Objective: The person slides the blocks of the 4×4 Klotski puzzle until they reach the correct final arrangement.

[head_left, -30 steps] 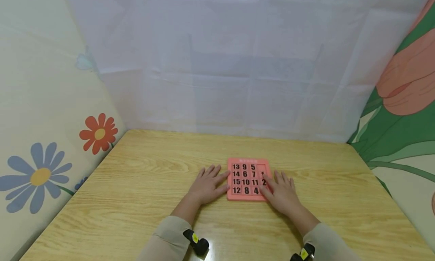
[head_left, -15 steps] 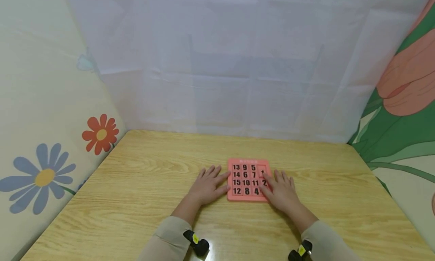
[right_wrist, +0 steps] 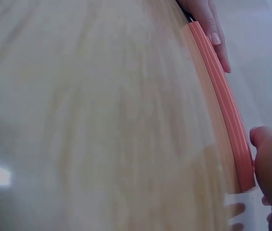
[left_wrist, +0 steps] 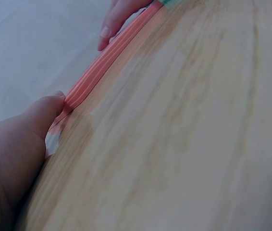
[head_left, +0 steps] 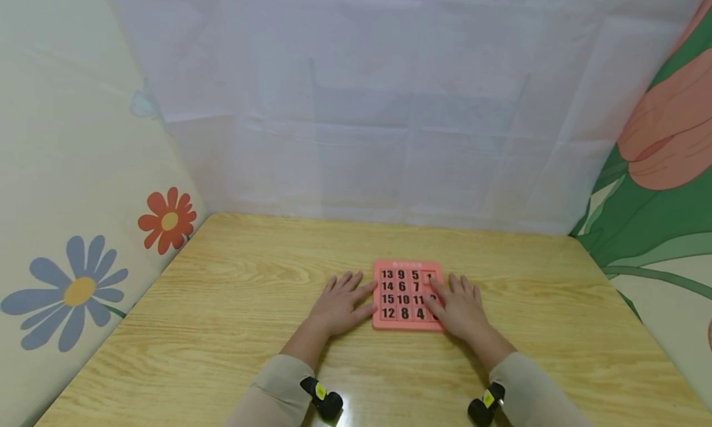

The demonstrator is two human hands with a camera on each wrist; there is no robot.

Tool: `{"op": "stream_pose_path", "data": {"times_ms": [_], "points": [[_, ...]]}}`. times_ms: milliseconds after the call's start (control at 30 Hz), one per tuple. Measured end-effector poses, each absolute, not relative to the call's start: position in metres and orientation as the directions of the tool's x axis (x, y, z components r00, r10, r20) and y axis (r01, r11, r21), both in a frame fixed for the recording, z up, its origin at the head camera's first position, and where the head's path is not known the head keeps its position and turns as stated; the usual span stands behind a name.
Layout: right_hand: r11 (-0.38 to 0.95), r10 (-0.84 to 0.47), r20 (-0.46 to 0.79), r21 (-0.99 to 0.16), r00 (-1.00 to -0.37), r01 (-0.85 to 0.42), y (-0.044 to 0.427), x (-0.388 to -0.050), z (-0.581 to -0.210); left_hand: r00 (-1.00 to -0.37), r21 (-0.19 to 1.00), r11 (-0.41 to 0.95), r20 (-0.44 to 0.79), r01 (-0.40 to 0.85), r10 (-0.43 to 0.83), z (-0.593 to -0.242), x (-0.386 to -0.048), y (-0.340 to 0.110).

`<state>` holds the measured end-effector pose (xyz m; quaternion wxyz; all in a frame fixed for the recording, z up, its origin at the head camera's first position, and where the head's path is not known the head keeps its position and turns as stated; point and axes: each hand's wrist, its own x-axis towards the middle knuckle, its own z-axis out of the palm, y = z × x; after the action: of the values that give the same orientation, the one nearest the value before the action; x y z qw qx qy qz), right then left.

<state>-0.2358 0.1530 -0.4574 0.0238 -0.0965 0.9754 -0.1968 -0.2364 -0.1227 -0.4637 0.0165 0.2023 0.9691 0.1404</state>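
Observation:
A pink sliding number board (head_left: 408, 264) lies flat on the table, its rows of black-numbered tiles facing up. My left hand (head_left: 337, 306) rests on the table with fingers spread, thumb and index fingertip touching the board's left edge. Over the board's right side lies my right hand (head_left: 460, 309), its index fingertip on the 1 tile in the top right corner and its thumb over the third row. Part of the right column is hidden under it. In the left wrist view my thumb (left_wrist: 49, 110) meets the pink edge (left_wrist: 102, 62); the right wrist view shows the front edge (right_wrist: 227, 108).
The wood-grain table (head_left: 250, 254) extends around the board. Behind it hangs a white cloth (head_left: 367, 105). Flower-printed sheets stand at the left (head_left: 83, 155) and right (head_left: 662, 229). Black wrist cameras are strapped to both sleeves.
The 1 tile has slid up from the second row into the top right corner, with my right index finger on it. My left hand has stayed in place.

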Motion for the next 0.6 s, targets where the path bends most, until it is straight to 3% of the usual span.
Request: {"op": "stream_pose_path", "data": {"times_ms": [600], "points": [[0.909, -0.189, -0.027, -0.382, -0.982, -0.165, 0.1519, -0.2433, -0.4588, -0.918, 0.283, 0.877, 0.032, 0.388, 0.396, -0.4634, -0.2355, -0.1222]]}}
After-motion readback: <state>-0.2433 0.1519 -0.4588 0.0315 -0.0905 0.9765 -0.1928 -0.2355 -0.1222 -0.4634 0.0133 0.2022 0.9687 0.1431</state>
